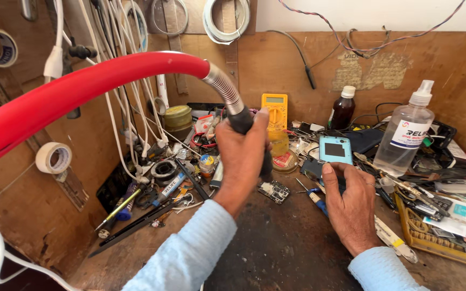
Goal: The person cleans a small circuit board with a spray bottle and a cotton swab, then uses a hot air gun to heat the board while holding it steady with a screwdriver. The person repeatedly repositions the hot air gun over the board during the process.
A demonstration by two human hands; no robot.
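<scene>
— Left hand (pixel 242 161)?
— Wrapped tight around a black handle (pixel 242 123) at centre frame, thumb up along it. Joined at the top to a ribbed metal neck (pixel 223 86), then a thick red hose (pixel 76 91) arching off to the upper left.

— And the right hand (pixel 351 207)?
— Lower right of centre, curled loosely, fingers pressed down on a dark flat part (pixel 314 168) on the tabletop (pixel 281 242). Couldn't tell whether gripped or only pinned. Thumb pointed toward a small light-blue phone frame (pixel 335 149) propped just above.

— Anything between the two hands?
— A small circuit board (pixel 274 191), flat on the tabletop, just below the handle's tip. A blue-handled screwdriver (pixel 313 195) beside the right thumb.

— Farther back?
— Yellow meter (pixel 274 110) at centre top, brown bottle (pixel 343 108) to its right, clear spray bottle (pixel 407 132) toward the upper right. Rolls of tape (pixel 53 158) on the wooden wall at left.
</scene>
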